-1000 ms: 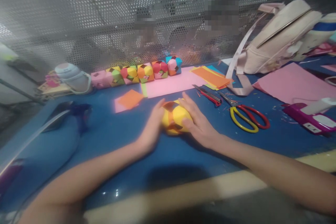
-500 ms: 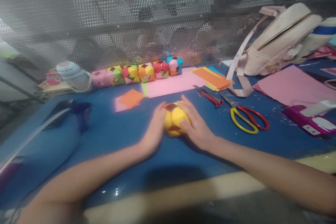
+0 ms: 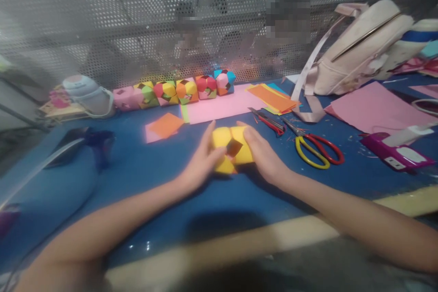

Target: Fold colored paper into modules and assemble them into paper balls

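Between my two hands is a yellow folded-paper ball (image 3: 243, 148) with a dark diamond-shaped opening facing me and a bit of orange at its underside. My left hand (image 3: 201, 157) grips its left side, the thumb across the front. On the right side, my right hand (image 3: 268, 155) is wrapped against it, the thumb near the top edge. Behind them stands a row of multicoloured paper balls (image 3: 186, 91). An orange square sheet (image 3: 167, 125) lies over a pink one to the left of the hands.
Right of my hands lie scissors with red and yellow handles (image 3: 312, 159) and a red-handled cutting tool (image 3: 272, 124). Farther right are a purple power strip (image 3: 393, 153), pink paper (image 3: 379, 105) and a pale backpack (image 3: 362, 50). A glue gun (image 3: 99, 141) and a bottle (image 3: 85, 93) stand left.
The yellow ball has been turned, so a dark opening now faces me. My left thumb has come across its front, and my right hand has shifted to its side. The view has moved slightly.
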Available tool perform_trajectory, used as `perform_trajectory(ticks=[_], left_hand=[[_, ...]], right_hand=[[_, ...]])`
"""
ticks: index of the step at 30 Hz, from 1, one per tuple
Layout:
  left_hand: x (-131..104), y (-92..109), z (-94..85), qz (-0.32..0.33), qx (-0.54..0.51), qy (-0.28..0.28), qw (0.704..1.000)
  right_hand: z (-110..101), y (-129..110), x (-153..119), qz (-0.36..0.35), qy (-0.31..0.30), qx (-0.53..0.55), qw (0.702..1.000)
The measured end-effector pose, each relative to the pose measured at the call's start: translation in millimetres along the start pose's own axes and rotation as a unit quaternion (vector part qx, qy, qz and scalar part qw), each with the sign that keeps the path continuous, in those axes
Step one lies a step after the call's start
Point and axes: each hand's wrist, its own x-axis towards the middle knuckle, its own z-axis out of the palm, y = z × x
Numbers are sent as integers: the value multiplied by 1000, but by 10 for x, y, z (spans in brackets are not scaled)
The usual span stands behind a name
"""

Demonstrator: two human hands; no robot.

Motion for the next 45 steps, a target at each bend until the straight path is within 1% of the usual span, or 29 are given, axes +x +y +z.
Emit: perform_trajectory(ticks=[2,5,8,11,14,16,17,20,21,22,23,27,30,33,37,45], left_hand=[[0,-24,-19,17,32,-12,999],[14,-51,-30,33,45,3,998],[43,-46,-37,28,13,24,999],[77,-33,-67,20,-19,41,999],[102,-29,-117,2,-20,57,998],[111,-27,-157,-8,-20,47,999],[112,-24,-177,-11,-24,30,999],[109,-5,-224,-13,-36,-55,998],[107,6,-231,-14,-35,-79,996],[104,19,-233,-15,-28,-92,995],[101,33,-230,-16,-19,-92,995],[99,89,-198,-7,15,-61,998],[103,120,-187,10,18,-75,997],[103,137,-188,16,22,-74,997],[99,146,-190,9,17,-67,998],[102,132,-221,-12,24,-65,998]], right_hand=[[2,8,0,19,-1,40,999],[-4,3,-13,24,-10,83,996],[-31,-35,-32,33,-67,120,990],[-71,-64,-37,36,-117,99,988],[-101,-51,-14,27,-139,62,988],[-114,-32,10,24,-138,49,989],[-120,-24,21,22,-135,45,990],[-137,-16,45,16,-126,48,991],[-144,-18,49,16,-123,53,991],[-149,-20,51,17,-121,57,991],[-154,-24,52,18,-120,60,991],[-166,-39,46,20,-129,56,990],[-173,-45,46,20,-140,76,987],[-183,-45,53,20,-147,85,985],[-197,-25,64,19,-153,69,986],[-215,28,85,19,-170,78,982]])
